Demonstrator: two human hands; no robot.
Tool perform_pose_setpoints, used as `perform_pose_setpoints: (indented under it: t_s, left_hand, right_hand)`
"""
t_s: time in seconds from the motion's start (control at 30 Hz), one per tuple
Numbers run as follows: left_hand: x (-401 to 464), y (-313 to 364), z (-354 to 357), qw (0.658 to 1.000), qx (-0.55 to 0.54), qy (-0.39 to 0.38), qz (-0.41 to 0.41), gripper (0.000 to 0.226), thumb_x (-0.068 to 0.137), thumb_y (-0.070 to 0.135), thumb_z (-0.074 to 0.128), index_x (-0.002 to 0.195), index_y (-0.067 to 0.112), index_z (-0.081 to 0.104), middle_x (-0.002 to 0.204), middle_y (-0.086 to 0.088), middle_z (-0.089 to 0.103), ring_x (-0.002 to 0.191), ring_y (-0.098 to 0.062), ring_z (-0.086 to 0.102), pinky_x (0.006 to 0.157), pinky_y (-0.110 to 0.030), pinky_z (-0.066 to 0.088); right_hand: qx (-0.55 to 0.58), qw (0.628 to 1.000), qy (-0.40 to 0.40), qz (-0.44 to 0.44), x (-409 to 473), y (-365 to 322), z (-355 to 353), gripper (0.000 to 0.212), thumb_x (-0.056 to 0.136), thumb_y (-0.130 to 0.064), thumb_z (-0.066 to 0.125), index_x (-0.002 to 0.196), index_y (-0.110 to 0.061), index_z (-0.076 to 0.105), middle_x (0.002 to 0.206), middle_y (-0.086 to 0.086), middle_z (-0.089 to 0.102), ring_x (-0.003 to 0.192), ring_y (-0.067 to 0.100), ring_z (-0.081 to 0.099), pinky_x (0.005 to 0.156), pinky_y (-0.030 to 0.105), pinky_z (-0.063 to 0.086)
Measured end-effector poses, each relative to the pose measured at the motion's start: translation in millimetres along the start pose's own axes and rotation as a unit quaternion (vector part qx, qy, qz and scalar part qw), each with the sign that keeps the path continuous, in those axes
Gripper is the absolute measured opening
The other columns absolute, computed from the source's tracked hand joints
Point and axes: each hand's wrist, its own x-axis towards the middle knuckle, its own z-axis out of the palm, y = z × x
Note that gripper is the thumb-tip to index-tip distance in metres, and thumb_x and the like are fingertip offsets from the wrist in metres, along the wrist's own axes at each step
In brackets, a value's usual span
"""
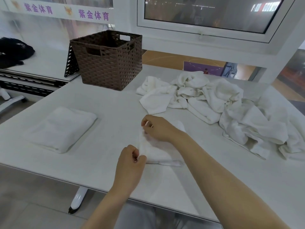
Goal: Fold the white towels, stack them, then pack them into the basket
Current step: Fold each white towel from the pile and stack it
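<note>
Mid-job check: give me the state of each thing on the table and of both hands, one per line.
Basket: upright, open-topped, no towel visible inside.
Folded towel: flat, on the table's left.
Towel in hand: partly folded, pinched at its left edge.
Towel pile: crumpled, unfolded.
Left hand: pinches the towel's near corner.
Right hand: pinches its far corner.
Table: bears everything.

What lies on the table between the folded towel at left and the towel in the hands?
Only bare table separates the folded towel from the towel being folded, as the head view shows.
</note>
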Motion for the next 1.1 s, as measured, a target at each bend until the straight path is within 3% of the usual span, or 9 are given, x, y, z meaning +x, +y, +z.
perform_pose_setpoints:
  t_s: [0.13, 0.2, 0.33, 0.43, 0.6, 0.7, 0.87, 0.97, 1.1]
  left_hand:
    - [3, -4, -7, 0.998, 0.056, -0.021, 0.011, 0.014, 0.084, 0.015, 0.057, 0.077, 0.013, 0.045, 0.074, 0.001, 0.048, 0.058, -0.010, 0.040, 0.054, -0.022, 0.033]
    - [4, -5, -10, 0.996, 0.081, -0.028, 0.012, 0.011, 0.085, 0.018, 0.058, 0.083, 0.018, 0.047, 0.084, 0.002, 0.053, 0.063, -0.008, 0.047, 0.056, -0.020, 0.034]
    - [11, 10, -11, 0.995, 0.087, -0.024, 0.047, 0.031, 0.089, 0.023, 0.058, 0.116, 0.026, 0.043, 0.118, 0.010, 0.045, 0.095, -0.013, 0.054, 0.074, -0.025, 0.040]
    - [24, 32, 0, 0.984, 0.127, -0.045, 0.113, 0.039, 0.094, 0.023, 0.052, 0.131, 0.021, 0.043, 0.127, 0.011, 0.040, 0.113, -0.013, 0.047, 0.088, -0.025, 0.036]
    - [55, 45, 36, 0.924, 0.298, -0.138, 0.195, 0.044, 0.098, 0.028, 0.037, 0.138, 0.010, 0.044, 0.146, -0.003, 0.042, 0.137, -0.020, 0.033, 0.108, -0.027, 0.026]
    - [72, 43, 50, 0.891, 0.380, -0.166, 0.183, 0.053, 0.102, 0.032, 0.030, 0.151, 0.012, 0.029, 0.162, -0.008, 0.020, 0.149, -0.024, 0.013, 0.120, -0.035, 0.012]
    - [82, 31, 62, 0.889, 0.388, -0.195, 0.149, 0.062, 0.103, 0.051, 0.024, 0.157, 0.024, 0.012, 0.166, -0.005, 0.003, 0.152, -0.023, -0.002, 0.123, -0.038, 0.001]
    - [81, 23, 61, 0.888, 0.392, -0.188, 0.149, 0.065, 0.101, 0.057, 0.022, 0.158, 0.029, 0.008, 0.166, -0.001, 0.000, 0.152, -0.021, -0.005, 0.123, -0.038, -0.002]
    - [83, 15, 58, 0.885, 0.407, -0.173, 0.150, 0.065, 0.100, 0.059, 0.022, 0.157, 0.033, 0.005, 0.166, 0.001, -0.003, 0.152, -0.020, -0.007, 0.123, -0.039, -0.003]
  right_hand:
    - [0.011, 0.990, 0.141, -0.019, -45, 33, -21, 0.020, 0.100, -0.022, 0.048, 0.115, -0.025, 0.061, 0.113, -0.012, 0.065, 0.102, 0.005, 0.057, 0.076, 0.007, 0.037]
    - [0.004, 0.984, 0.175, 0.007, -65, 53, -23, 0.025, 0.101, -0.022, 0.046, 0.123, -0.023, 0.058, 0.122, -0.010, 0.062, 0.113, 0.008, 0.054, 0.082, 0.014, 0.037]
    - [0.059, 0.983, 0.161, 0.062, -86, 81, -13, 0.039, 0.101, -0.037, 0.050, 0.138, -0.027, 0.046, 0.141, -0.012, 0.046, 0.128, 0.006, 0.042, 0.095, 0.019, 0.029]
    - [0.106, 0.977, 0.173, 0.063, -94, 84, -4, 0.054, 0.097, -0.044, 0.056, 0.145, -0.030, 0.036, 0.149, -0.014, 0.036, 0.131, 0.003, 0.037, 0.107, 0.023, 0.031]
    - [0.070, 0.989, 0.128, 0.010, -113, 87, 22, 0.092, 0.082, -0.049, 0.073, 0.152, -0.037, 0.016, 0.157, -0.021, 0.008, 0.142, -0.005, 0.013, 0.111, 0.020, 0.020]
    - [0.051, 0.991, 0.128, -0.001, -120, 94, 35, 0.092, 0.085, -0.038, 0.072, 0.154, -0.038, 0.011, 0.159, -0.022, -0.004, 0.144, -0.004, 0.008, 0.107, 0.019, 0.022]
    - [-0.013, 0.963, 0.265, 0.047, -114, 89, 47, 0.070, 0.090, -0.021, 0.060, 0.151, -0.026, 0.028, 0.161, -0.004, 0.021, 0.141, 0.016, 0.032, 0.103, 0.031, 0.040]
    - [-0.074, 0.965, 0.246, 0.053, -112, 90, 54, 0.071, 0.090, -0.013, 0.053, 0.154, -0.027, 0.026, 0.163, -0.004, 0.018, 0.138, 0.016, 0.036, 0.100, 0.030, 0.042]
    - [-0.181, 0.943, 0.264, 0.089, -111, 107, 63, 0.064, 0.082, -0.008, 0.054, 0.145, -0.007, 0.044, 0.142, 0.012, 0.054, 0.119, 0.027, 0.060, 0.102, 0.044, 0.047]
